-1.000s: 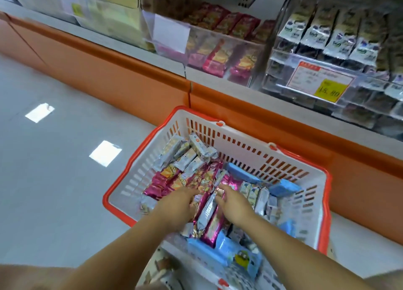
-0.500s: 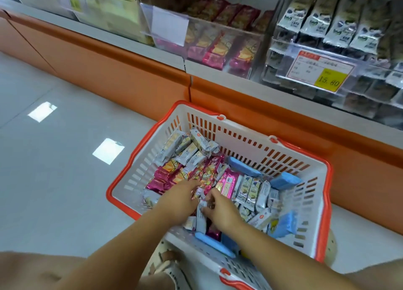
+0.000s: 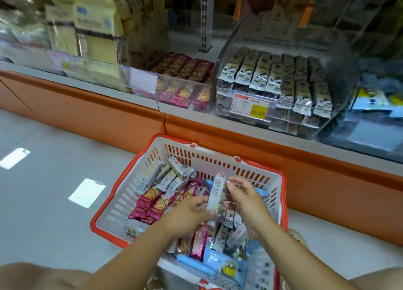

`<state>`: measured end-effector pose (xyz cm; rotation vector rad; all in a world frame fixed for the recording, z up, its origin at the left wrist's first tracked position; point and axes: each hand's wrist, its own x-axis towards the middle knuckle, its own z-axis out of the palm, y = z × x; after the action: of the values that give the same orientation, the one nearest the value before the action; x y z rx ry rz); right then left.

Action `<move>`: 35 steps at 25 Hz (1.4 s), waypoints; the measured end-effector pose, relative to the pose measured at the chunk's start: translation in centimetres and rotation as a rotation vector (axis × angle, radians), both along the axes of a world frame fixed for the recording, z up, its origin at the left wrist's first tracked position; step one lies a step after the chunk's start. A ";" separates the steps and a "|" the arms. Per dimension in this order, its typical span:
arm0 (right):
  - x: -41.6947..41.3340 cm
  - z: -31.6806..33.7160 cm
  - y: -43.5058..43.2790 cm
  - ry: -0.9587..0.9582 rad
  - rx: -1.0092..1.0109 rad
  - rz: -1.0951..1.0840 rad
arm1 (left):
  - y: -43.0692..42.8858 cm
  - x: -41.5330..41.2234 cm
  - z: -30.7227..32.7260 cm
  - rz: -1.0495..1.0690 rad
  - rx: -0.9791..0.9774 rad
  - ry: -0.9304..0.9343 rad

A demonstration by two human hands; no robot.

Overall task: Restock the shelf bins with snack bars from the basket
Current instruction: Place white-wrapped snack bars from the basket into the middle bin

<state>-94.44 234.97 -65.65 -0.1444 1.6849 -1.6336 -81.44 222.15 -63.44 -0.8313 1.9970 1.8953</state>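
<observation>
One silver bar (image 3: 214, 193) lifted from basket (image 3: 196, 156), pinched between left hand (image 3: 189, 213), right hand (image 3: 247, 200)

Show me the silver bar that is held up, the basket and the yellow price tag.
silver bar (image 3: 215, 192): head view, middle of its wrapper.
basket (image 3: 207, 161): head view, far white slotted wall.
yellow price tag (image 3: 258, 111): head view, centre of the yellow patch.

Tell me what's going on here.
A person works over a white slotted plastic basket with a red rim, full of wrapped snack bars. Their left hand and right hand together hold one long silver-wrapped snack bar above the pile. It has not yet reached the clear plastic shelf bins behind.
</observation>
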 end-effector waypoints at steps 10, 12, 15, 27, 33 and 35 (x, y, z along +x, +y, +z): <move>-0.6 8.5 3.9 0.238 -0.113 0.026 | 3.1 -4.8 7.9 0.060 0.284 0.142; -1.7 11.3 4.0 0.356 -0.139 0.009 | 3.4 -6.1 10.7 0.000 0.164 0.232; -4.6 16.1 4.0 0.543 -0.174 0.010 | 3.3 -8.7 14.5 -0.071 -0.089 0.393; -15.4 20.8 -0.3 0.928 0.394 -0.184 | -3.9 -12.5 15.0 0.014 -1.325 0.390; -14.2 20.9 0.2 0.937 0.596 0.016 | -4.7 -11.1 14.6 -0.058 -1.273 0.428; -12.8 20.8 0.4 1.127 0.564 -0.132 | -5.0 -10.0 14.4 -0.031 -1.247 0.457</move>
<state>-107.25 235.35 -44.87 -0.7895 2.9727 -1.1011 -91.40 217.11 -49.02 -0.5548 3.4395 0.6313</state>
